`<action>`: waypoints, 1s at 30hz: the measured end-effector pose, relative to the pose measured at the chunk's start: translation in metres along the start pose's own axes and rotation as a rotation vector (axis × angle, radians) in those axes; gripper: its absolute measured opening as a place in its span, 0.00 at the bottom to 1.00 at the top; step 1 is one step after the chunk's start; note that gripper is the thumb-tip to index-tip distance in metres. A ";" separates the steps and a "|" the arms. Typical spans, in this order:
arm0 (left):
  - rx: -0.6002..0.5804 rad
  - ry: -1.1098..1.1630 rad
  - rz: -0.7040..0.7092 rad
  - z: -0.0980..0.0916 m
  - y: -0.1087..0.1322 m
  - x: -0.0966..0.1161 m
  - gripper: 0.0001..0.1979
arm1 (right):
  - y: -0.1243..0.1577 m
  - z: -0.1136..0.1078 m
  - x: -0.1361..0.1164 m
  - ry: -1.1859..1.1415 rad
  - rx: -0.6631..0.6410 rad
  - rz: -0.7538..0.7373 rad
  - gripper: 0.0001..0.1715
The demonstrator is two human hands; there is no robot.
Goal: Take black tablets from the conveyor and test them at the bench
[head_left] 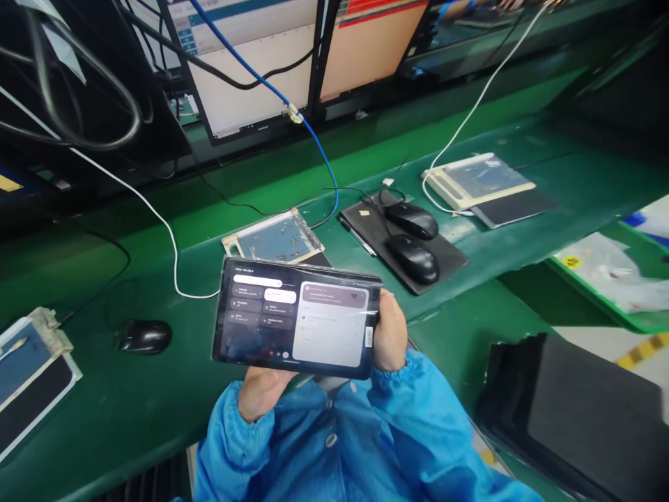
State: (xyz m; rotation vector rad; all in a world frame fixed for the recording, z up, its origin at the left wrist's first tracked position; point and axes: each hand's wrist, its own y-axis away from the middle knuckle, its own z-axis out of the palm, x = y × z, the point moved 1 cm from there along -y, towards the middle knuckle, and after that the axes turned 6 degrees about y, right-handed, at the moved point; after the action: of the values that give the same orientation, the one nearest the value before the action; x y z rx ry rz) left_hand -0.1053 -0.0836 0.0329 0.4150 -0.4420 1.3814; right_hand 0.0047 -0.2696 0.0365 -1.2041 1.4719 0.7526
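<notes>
A tablet (261,335) with its screen lit is held in landscape, tilted toward me, in front of my chest. Its display shows a panel of quick-setting tiles on the left and a pale notification card on the right. My left hand (263,390) grips the lower edge from below, its fingers hidden behind the tablet. My right hand (391,331) is wrapped round the right edge, its fingers also out of sight at the back. A white cable (170,237) runs down to the tablet's left side; whether it is plugged in I cannot tell.
Two black mice (412,258) rest on a dark pad (444,268); another mouse (143,337) sits at left. Worn fixtures (282,237) lie along the green bench (172,397). Monitors (261,84) stand behind, with a blue cable (318,143) hanging in front. A green bin (580,275) is at right.
</notes>
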 end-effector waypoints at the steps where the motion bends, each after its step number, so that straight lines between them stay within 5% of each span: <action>1: -0.031 0.004 0.000 0.000 0.001 -0.001 0.30 | -0.003 -0.001 0.000 0.000 -0.022 -0.016 0.40; 7: -0.053 0.072 -0.018 -0.007 0.004 -0.004 0.29 | -0.008 0.000 0.000 -0.127 -0.210 -0.087 0.29; 11: 0.004 0.050 -0.018 -0.011 0.003 -0.004 0.33 | 0.004 0.002 -0.007 -0.178 -0.264 -0.278 0.22; 16: 0.043 0.005 -0.042 -0.008 0.003 -0.001 0.32 | 0.023 -0.005 -0.034 0.066 -0.238 -0.542 0.26; 21: 0.070 -0.041 -0.065 -0.001 0.005 0.001 0.32 | 0.038 -0.013 -0.058 0.312 -0.500 -0.864 0.28; 30: 0.038 -0.159 -0.119 -0.001 0.006 0.006 0.33 | 0.046 0.006 -0.078 0.491 -0.762 -1.054 0.31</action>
State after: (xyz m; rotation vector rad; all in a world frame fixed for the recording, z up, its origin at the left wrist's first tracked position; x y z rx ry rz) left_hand -0.1102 -0.0774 0.0351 0.5763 -0.5137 1.2480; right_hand -0.0404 -0.2280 0.1030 -2.5710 0.6442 0.2469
